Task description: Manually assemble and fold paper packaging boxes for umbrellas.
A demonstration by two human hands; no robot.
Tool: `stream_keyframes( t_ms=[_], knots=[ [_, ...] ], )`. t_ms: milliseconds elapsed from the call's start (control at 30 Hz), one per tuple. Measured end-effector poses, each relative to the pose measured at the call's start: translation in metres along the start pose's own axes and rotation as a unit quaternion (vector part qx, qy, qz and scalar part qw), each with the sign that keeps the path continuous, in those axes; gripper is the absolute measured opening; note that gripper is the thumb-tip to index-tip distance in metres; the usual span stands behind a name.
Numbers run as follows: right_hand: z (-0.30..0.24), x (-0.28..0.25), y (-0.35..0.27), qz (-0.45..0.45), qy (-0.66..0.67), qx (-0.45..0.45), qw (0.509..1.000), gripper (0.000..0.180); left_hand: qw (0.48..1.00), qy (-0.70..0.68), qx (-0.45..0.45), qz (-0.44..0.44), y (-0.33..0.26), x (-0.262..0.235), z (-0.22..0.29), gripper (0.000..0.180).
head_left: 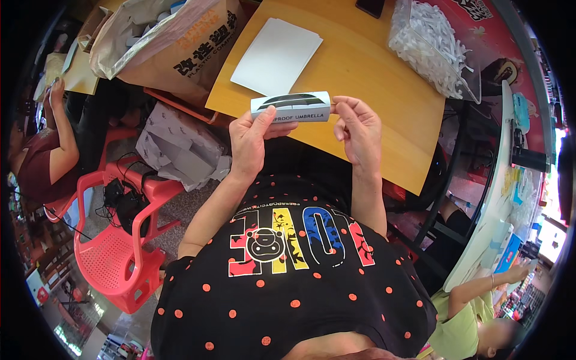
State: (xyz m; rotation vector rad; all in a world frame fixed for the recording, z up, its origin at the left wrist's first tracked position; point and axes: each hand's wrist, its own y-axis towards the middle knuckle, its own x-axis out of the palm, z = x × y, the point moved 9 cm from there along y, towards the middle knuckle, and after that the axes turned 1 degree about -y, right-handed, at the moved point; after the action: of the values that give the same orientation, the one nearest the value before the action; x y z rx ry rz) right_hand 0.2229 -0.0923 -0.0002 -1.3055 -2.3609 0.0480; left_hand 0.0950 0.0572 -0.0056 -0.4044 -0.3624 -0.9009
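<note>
A small white paper card (292, 107) with a black curved picture on it is held over the near edge of a wooden table (372, 90). My left hand (252, 141) pinches its left end between thumb and fingers. My right hand (359, 132) pinches its right end. The card lies level and faces up toward me. A stack of plain white sheets (276, 55) rests on the table just beyond the card.
A clear bin of white pieces (433, 48) stands at the table's far right. A large brown paper sack (174, 48) leans at the left, crumpled wrapping (180, 153) below it. A red plastic chair (123, 240) is left of me. Other people sit at far left (45, 150) and lower right (480, 312).
</note>
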Motion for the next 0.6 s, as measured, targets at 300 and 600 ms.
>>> stream_keyframes(
  t_ms=[300,600],
  knots=[
    [0.016,0.020,-0.001,-0.023,-0.028,0.005,0.999,0.017,1.000,0.000,0.001,-0.021,0.000,0.005,-0.008,0.029],
    [0.019,0.023,-0.008,0.001,-0.055,-0.045,0.997,0.015,0.996,0.043,0.010,0.072,0.006,-0.003,-0.020,0.024]
  ],
)
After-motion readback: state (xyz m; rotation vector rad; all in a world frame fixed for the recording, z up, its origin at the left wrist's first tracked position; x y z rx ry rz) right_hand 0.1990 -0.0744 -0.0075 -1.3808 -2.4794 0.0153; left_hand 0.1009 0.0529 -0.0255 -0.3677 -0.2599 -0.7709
